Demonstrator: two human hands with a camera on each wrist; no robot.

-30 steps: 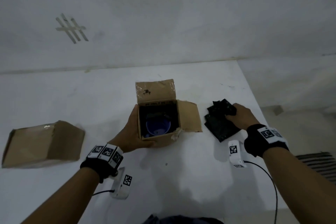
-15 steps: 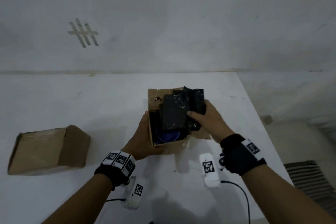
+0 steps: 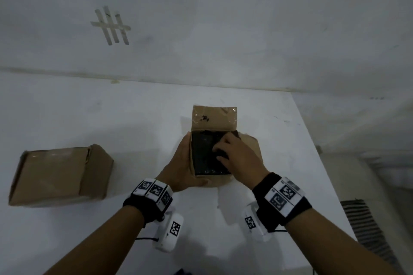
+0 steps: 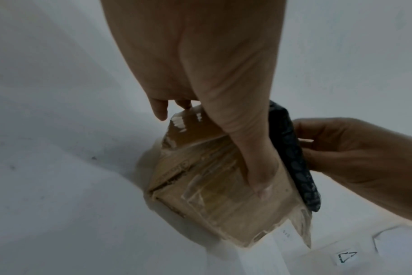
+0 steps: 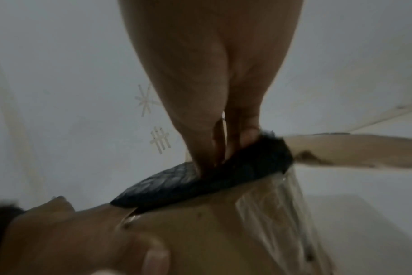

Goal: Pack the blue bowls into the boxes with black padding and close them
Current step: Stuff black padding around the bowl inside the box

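Note:
An open cardboard box point(image 3: 214, 118) stands mid-table with its far flap up. Black padding point(image 3: 204, 154) fills its opening and hides the blue bowl beneath. My left hand point(image 3: 181, 163) grips the box's left side, with the thumb point(image 4: 254, 167) across the near wall. My right hand point(image 3: 223, 152) lies on the right part of the padding, its fingers curled into it. In the right wrist view thumb and fingers point(image 5: 247, 137) dig into the padding point(image 5: 200, 182) at the top of the box point(image 5: 223, 232). The left wrist view shows the padding's edge point(image 4: 294, 161) above the box rim.
A second cardboard box point(image 3: 60, 174) lies shut at the left of the white table. The table's right edge point(image 3: 312, 140) runs close to the open box. A wall with tape marks point(image 3: 111, 27) rises behind. A striped mat point(image 3: 362, 225) is on the floor at right.
My right hand picked the black padding up from the table right of the box, carried it over, and pushed it into the opening, covering the bowl. My left hand stayed on the box.

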